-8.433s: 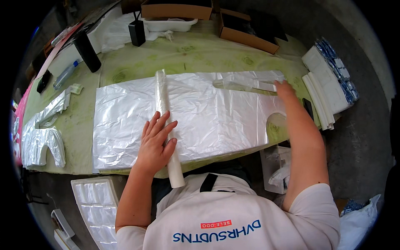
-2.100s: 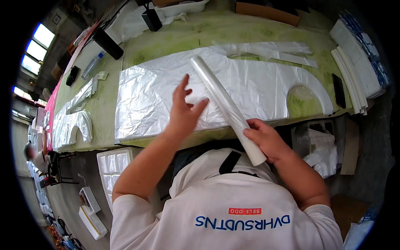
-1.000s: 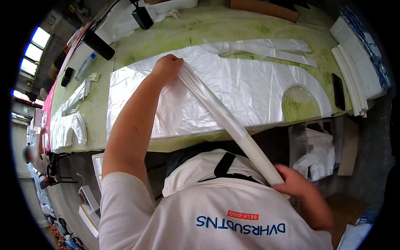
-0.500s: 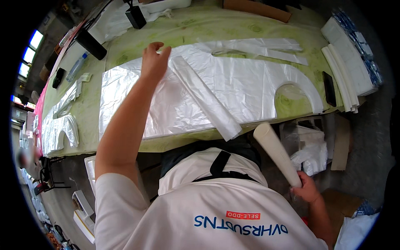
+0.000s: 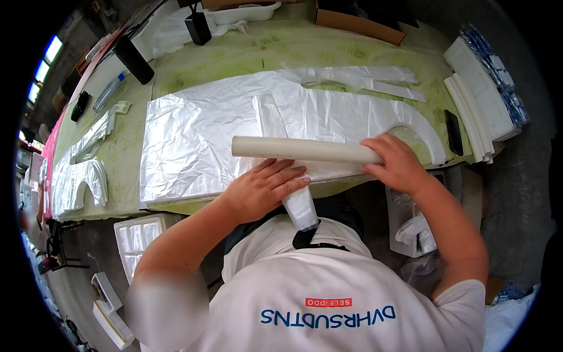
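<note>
The green-covered table [image 5: 229, 67] held a wide, wrinkled silvery plastic sheet [image 5: 193, 135]; to its left were a smaller piece [image 5: 76, 176], a clear bottle [image 5: 108, 94] and a black cylinder [image 5: 134, 60], to its right a phone [image 5: 453, 132] and white rolls [image 5: 468, 117].

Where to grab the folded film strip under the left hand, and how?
Near end of the folded film strip, probably: pinch it from the person's side, thumb on top, fingers beneath. That end juts past the edge of the table; the left hand covers the middle, and the far end lies flat on the plastic sheet.
</note>
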The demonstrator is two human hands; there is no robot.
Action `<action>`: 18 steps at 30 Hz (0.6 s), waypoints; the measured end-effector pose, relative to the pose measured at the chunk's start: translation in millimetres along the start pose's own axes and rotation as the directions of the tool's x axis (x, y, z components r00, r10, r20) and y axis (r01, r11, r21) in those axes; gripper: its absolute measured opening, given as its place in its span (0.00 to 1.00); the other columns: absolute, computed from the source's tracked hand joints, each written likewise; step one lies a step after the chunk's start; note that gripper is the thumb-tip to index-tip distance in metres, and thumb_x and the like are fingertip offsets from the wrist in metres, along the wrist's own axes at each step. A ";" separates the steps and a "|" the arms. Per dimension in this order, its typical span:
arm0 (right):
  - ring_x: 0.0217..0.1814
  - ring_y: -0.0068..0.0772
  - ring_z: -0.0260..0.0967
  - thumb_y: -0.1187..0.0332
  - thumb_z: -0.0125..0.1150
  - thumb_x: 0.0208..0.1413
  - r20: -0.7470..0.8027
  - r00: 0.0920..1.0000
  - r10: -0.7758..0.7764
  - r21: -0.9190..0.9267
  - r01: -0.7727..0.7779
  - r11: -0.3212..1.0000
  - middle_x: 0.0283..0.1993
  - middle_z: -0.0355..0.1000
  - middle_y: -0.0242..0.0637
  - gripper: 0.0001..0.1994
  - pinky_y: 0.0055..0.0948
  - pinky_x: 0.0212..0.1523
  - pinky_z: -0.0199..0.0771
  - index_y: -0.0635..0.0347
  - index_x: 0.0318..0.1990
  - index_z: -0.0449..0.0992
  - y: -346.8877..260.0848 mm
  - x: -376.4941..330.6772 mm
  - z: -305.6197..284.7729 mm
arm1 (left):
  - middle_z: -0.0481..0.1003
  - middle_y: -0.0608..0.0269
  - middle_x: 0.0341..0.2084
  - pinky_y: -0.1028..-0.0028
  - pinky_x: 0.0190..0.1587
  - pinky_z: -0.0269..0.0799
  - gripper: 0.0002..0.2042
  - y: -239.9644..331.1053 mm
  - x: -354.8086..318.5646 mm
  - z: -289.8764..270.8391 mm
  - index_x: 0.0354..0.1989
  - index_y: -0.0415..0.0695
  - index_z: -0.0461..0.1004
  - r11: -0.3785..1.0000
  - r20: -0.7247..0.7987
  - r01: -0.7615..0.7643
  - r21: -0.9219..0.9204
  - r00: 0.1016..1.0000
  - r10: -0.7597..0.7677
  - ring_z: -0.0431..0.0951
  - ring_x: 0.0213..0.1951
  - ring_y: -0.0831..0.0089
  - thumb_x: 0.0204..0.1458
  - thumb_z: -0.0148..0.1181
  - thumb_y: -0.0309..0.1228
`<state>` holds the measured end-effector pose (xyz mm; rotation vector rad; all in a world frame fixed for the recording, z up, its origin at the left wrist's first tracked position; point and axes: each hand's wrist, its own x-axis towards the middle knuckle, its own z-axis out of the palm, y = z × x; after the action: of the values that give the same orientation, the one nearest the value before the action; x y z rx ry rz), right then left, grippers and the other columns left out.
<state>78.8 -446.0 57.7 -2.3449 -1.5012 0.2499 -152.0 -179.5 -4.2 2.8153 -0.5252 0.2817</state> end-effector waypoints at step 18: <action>0.62 0.50 0.65 0.65 0.73 0.41 -0.256 0.856 -0.450 0.126 0.491 0.862 0.57 0.70 0.40 0.25 0.47 0.65 0.63 0.53 0.51 0.77 -63.5 51.1 78.9 | 0.54 0.44 0.72 0.51 0.73 0.49 0.24 8.6 -12.5 -3.4 0.62 0.61 0.76 0.833 -0.127 0.074 -0.548 0.977 -0.171 0.56 0.72 0.45 0.54 0.58 0.31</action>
<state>21.1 -360.5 10.5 -1.7217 -1.7931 0.0036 -167.2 -182.2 -2.1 2.2332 -0.3167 0.2909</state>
